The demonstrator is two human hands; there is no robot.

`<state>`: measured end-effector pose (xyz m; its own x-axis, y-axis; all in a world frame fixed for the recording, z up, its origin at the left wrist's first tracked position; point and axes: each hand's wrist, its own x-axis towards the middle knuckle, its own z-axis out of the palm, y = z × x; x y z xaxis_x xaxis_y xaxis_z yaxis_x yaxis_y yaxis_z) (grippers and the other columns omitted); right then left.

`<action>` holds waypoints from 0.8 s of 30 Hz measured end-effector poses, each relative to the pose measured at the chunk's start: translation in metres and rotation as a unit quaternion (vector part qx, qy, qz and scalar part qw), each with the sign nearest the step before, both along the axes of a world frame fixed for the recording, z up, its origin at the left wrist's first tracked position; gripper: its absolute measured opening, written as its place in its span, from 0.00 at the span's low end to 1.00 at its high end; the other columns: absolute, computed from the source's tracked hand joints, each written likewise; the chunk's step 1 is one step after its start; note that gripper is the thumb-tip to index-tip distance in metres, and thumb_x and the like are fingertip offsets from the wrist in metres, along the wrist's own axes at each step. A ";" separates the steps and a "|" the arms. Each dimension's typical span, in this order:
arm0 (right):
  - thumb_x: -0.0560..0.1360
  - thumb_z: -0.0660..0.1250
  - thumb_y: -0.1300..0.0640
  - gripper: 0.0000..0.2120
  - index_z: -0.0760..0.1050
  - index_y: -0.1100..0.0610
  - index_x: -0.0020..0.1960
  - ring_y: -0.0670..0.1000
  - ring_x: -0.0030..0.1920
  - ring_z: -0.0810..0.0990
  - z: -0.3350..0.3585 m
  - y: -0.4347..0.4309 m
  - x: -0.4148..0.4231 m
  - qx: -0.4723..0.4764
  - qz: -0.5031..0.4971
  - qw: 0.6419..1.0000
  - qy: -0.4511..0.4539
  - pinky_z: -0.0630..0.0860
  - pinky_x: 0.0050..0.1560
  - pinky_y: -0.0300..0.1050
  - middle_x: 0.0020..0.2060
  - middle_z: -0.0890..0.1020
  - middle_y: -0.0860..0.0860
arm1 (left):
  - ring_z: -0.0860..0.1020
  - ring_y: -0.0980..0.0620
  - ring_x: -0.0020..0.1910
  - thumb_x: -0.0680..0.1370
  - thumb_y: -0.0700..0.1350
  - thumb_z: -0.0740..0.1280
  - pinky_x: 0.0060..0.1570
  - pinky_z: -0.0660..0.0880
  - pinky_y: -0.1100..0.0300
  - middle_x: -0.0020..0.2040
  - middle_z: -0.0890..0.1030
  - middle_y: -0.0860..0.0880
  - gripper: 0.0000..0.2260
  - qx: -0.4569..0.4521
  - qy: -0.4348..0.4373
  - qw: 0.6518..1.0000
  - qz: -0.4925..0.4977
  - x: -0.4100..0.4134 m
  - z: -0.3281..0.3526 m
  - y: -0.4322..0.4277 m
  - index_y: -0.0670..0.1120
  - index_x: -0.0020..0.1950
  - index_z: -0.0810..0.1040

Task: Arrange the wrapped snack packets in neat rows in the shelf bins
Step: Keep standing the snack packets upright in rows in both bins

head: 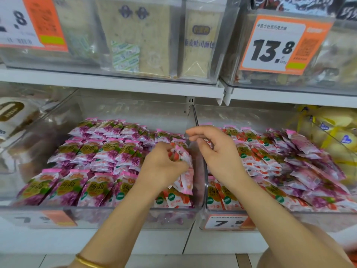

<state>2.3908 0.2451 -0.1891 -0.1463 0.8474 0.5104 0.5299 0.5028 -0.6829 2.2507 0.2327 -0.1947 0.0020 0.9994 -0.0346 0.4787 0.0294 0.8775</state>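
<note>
Bunch of red-and-pink snack packets (183,159) just left of the clear bin divider (205,171), long axes front-to-back along it, clenched in left hand (164,167); right hand (216,151) half-curled just right of divider, fingertips at its top edge, grasp indeterminate.

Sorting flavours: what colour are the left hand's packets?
The packets are red and pink; head view.

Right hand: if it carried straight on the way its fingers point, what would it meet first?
The right hand would probably meet the clear bin divider first; its fingertips may already touch it, depth being unclear.
</note>
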 end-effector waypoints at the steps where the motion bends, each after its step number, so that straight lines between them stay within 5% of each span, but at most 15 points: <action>1: 0.76 0.59 0.69 0.15 0.78 0.56 0.56 0.31 0.48 0.75 0.000 0.000 0.000 -0.002 0.001 1.000 0.000 0.68 0.50 0.22 0.47 0.78 0.43 | 0.68 0.58 0.31 0.72 0.39 0.69 0.29 0.65 0.66 0.35 0.70 0.52 0.13 -0.005 -0.035 0.999 0.015 -0.004 0.003 0.000 0.51 0.38 0.66; 4: 0.77 0.60 0.68 0.14 0.78 0.56 0.56 0.30 0.48 0.75 0.002 0.000 0.000 -0.008 0.002 1.000 -0.004 0.67 0.51 0.22 0.46 0.78 0.41 | 0.71 0.54 0.34 0.73 0.39 0.68 0.32 0.68 0.64 0.38 0.74 0.49 0.05 0.006 -0.153 0.983 0.105 -0.023 0.009 0.006 0.47 0.43 0.72; 7: 0.76 0.62 0.67 0.13 0.79 0.56 0.56 0.34 0.47 0.76 0.003 0.000 0.000 0.011 -0.007 0.999 -0.046 0.67 0.51 0.21 0.47 0.78 0.42 | 0.76 0.49 0.42 0.74 0.41 0.65 0.47 0.73 0.54 0.44 0.77 0.47 0.08 -0.020 -0.327 0.931 0.164 -0.036 0.016 0.006 0.44 0.52 0.74; 10: 0.76 0.64 0.63 0.12 0.79 0.54 0.57 0.38 0.48 0.76 0.016 0.002 -0.001 0.009 0.009 0.986 -0.166 0.68 0.51 0.23 0.49 0.80 0.45 | 0.78 0.48 0.40 0.76 0.38 0.63 0.50 0.77 0.49 0.44 0.78 0.44 0.10 -0.063 -0.463 0.868 0.171 -0.042 0.021 0.003 0.42 0.57 0.74; 12: 0.76 0.65 0.58 0.12 0.78 0.52 0.58 0.44 0.51 0.76 0.030 0.005 -0.006 -0.003 0.028 0.955 -0.297 0.71 0.52 0.34 0.51 0.80 0.47 | 0.80 0.46 0.44 0.76 0.38 0.62 0.47 0.80 0.47 0.51 0.80 0.41 0.13 -0.081 -0.507 0.842 0.166 -0.047 0.019 0.003 0.41 0.60 0.73; 16: 0.76 0.64 0.54 0.11 0.74 0.55 0.58 0.53 0.53 0.76 0.047 0.020 -0.035 -0.027 0.070 0.859 -0.506 0.69 0.43 0.44 0.45 0.73 0.50 | 0.81 0.46 0.44 0.76 0.38 0.62 0.33 0.80 0.55 0.58 0.79 0.39 0.17 -0.077 -0.519 0.835 0.167 -0.055 0.016 0.003 0.41 0.65 0.71; 20: 0.75 0.68 0.52 0.25 0.68 0.58 0.69 0.55 0.56 0.75 0.041 0.040 -0.062 -0.159 0.109 0.767 -0.612 0.68 0.44 0.42 0.58 0.75 0.55 | 0.81 0.44 0.45 0.78 0.36 0.61 0.37 0.81 0.48 0.58 0.77 0.42 0.20 -0.027 -0.516 0.841 0.162 -0.062 0.016 0.003 0.50 0.68 0.68; 24: 0.76 0.64 0.45 0.28 0.68 0.60 0.69 0.56 0.61 0.75 0.023 0.054 -0.072 -0.206 0.090 0.724 -0.652 0.73 0.54 0.46 0.63 0.75 0.56 | 0.81 0.46 0.43 0.80 0.36 0.57 0.44 0.80 0.47 0.53 0.78 0.46 0.19 0.000 -0.462 0.876 0.140 -0.065 0.018 0.001 0.57 0.64 0.70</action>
